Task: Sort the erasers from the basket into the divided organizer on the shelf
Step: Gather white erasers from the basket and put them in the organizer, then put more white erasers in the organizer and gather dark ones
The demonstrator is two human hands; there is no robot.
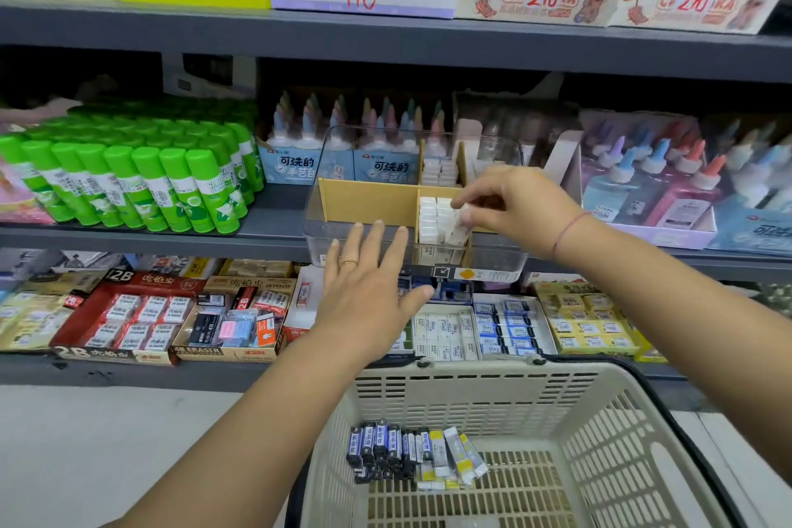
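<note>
Head view looks down on a stationery shelf (274, 234) and, below it, a beige plastic basket (471, 373). The clear divided organizer (319, 223) stands at the front edge of the shelf, its front wall slightly overhanging that edge, with brown card partitions inside.

The right hand (518, 206) reaches in from the right over the organizer's front middle compartment. Its fingers are curled downward and bunched close, and the fingertips (465, 218) pinch the upper end of a white eraser (457, 232). That eraser is tilted, its lower end down in the compartment, just to the right of the stacked white erasers (433, 219) that already stand in neat rows against the left partition. More white erasers (441, 172) fill a compartment behind it.

The left hand (368, 296) hovers in front of the organizer's front wall, palm away, fingers straight and spread wide, holding nothing. Whether its fingertips touch the clear wall cannot be told. A ring sits on one finger.

The remaining erasers (411, 454) lie in a heap on the basket floor toward its left side, near the far wall: blue-and-black sleeved ones on the left, yellow-and-white ones on the right.

Green glue sticks (128, 184) stand at the left end of the shelf, and boxes of packaged erasers (145, 317) fill the shelf below.
</note>
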